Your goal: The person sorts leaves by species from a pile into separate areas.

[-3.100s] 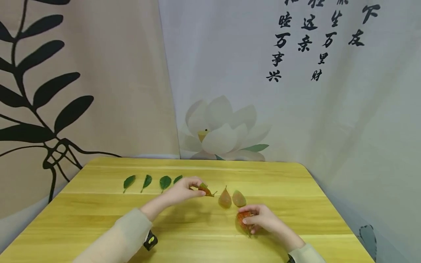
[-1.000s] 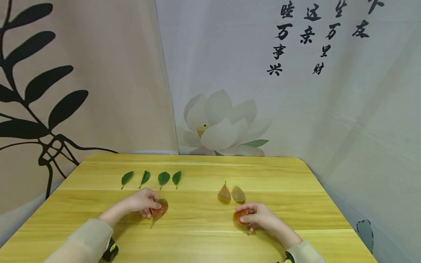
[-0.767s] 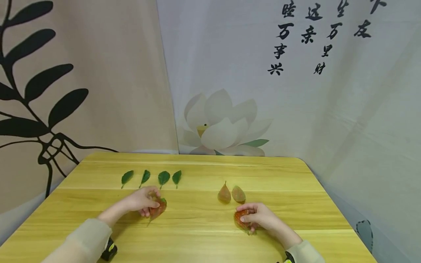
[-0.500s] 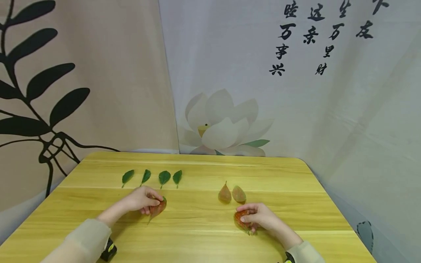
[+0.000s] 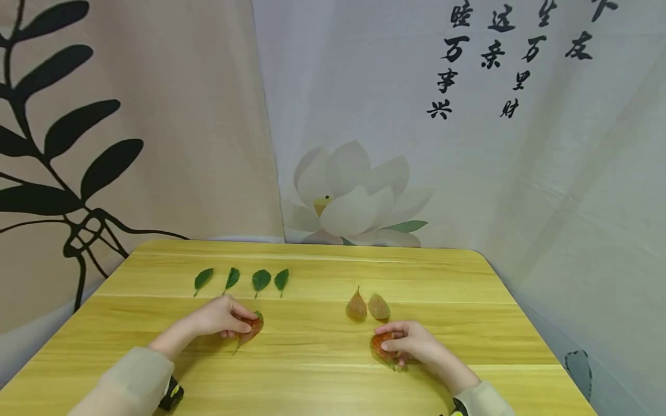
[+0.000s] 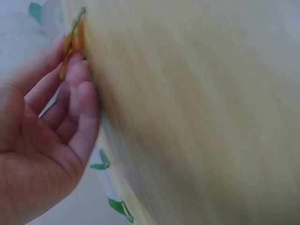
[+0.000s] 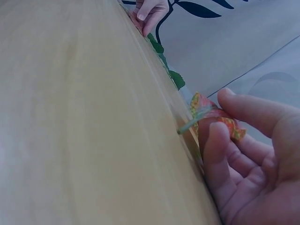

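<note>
My left hand [image 5: 221, 320] pinches a reddish leaf [image 5: 253, 329] with a green tip, close over the table just in front of a row of green leaves. The left wrist view shows this leaf [image 6: 77, 40] edge-on, orange with a green stalk, between thumb and fingertips. On the right, my right hand [image 5: 411, 344] holds a speckled red leaf [image 5: 381, 345] between thumb and fingers. Its pale green stalk [image 7: 187, 126] points away from the hand in the right wrist view. Part of each held leaf is hidden by fingers.
Several green leaves [image 5: 261, 280] lie in a row at the back left of the wooden table [image 5: 312, 381]. A brownish leaf [image 5: 356, 307] and a paler leaf [image 5: 379, 307] lie side by side behind my right hand. A printed curtain [image 5: 208, 144] hangs behind.
My left hand has carried the reddish leaf leftward from mid-table to in front of the green leaves, uncovering the rightmost one. Lately it shifts only slightly. My right hand stays in place.
</note>
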### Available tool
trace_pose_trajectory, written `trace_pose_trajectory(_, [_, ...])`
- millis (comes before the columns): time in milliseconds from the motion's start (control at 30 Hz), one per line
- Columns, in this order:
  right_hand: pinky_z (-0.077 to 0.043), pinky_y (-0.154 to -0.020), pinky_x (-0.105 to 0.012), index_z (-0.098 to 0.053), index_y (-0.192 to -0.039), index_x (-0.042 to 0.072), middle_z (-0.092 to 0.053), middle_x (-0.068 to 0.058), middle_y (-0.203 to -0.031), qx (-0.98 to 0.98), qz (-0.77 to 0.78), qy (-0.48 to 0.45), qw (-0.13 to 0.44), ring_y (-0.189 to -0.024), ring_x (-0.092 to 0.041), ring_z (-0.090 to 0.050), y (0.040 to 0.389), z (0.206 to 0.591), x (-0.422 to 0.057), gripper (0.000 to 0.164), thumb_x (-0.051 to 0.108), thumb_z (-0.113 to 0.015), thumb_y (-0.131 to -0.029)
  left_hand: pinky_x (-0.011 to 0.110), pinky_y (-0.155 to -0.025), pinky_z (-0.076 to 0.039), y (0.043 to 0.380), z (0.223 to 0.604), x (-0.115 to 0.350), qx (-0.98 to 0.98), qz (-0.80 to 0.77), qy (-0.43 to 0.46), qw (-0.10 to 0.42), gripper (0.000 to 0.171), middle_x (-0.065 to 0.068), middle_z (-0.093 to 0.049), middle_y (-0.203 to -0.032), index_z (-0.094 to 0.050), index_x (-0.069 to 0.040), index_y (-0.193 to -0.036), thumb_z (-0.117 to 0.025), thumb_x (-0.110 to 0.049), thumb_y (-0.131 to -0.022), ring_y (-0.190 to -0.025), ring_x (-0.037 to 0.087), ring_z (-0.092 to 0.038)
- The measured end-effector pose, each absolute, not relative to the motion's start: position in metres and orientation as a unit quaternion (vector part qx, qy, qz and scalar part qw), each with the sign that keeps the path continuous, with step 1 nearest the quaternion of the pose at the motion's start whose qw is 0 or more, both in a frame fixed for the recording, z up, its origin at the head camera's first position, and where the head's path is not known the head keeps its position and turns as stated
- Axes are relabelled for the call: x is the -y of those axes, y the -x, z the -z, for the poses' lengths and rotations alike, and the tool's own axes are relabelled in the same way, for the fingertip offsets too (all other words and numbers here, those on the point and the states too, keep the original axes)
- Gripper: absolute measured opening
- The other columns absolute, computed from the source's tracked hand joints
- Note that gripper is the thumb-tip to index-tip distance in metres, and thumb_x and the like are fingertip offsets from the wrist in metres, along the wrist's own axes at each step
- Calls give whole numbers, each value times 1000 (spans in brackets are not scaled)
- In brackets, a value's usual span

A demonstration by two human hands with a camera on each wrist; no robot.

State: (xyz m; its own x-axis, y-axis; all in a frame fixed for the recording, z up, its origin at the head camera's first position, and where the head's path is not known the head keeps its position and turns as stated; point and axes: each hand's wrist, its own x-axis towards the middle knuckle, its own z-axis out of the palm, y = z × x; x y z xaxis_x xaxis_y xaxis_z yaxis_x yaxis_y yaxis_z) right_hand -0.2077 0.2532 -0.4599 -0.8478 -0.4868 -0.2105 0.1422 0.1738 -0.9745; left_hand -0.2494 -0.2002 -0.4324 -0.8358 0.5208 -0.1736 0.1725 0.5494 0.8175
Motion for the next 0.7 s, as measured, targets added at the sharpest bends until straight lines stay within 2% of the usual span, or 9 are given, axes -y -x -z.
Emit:
trace_pose_trajectory(167, [-47,-49,-19,-55,-127,-11,-67,-9,-95,-726,630,119,248,-61,-9,-54,208,461,-254,47,11,-70,-89,27,-50,-46,250,430,201,-844,-437,-213,226,38,9,-69,-78,-64,9,-120,-70,-11,-89,-58,16,-54])
trace_pose_trajectory(333, [-47,-49,-19,-55,-128,-11,-67,-9,-100,-722,634,117,251,-62,-9,-55,208,462,-254,45,14,-67,-92,25,-49,-40,251,436,207,-836,-448,-210,236,38,7,-63,-71,-62,7,-124,-67,-10,-91,-54,12,-47])
trace_pose_trajectory(433, [-47,-50,-19,-55,-128,-12,-67,-9,-102,-717,638,115,254,-63,-10,-55,208,462,-254,44,14,-66,-93,24,-48,-37,251,441,210,-829,-464,-203,238,37,7,-63,-74,-61,7,-125,-66,-8,-91,-53,12,-43])
trace_pose_trajectory(567, [-47,-50,-19,-55,-128,-11,-66,-10,-103,-717,640,112,254,-64,-10,-55,208,461,-253,45,12,-67,-91,23,-49,-40,250,445,211,-826,-474,-206,225,38,8,-64,-77,-61,7,-125,-67,-7,-91,-54,11,-45])
trace_pose_trajectory(700, [-47,-50,-18,-55,-128,-11,-66,-10,-100,-719,637,116,252,-63,-9,-55,208,460,-253,45,12,-68,-91,24,-49,-42,248,447,207,-838,-463,-207,200,38,5,-57,-69,-62,7,-124,-68,-7,-89,-55,12,-47])
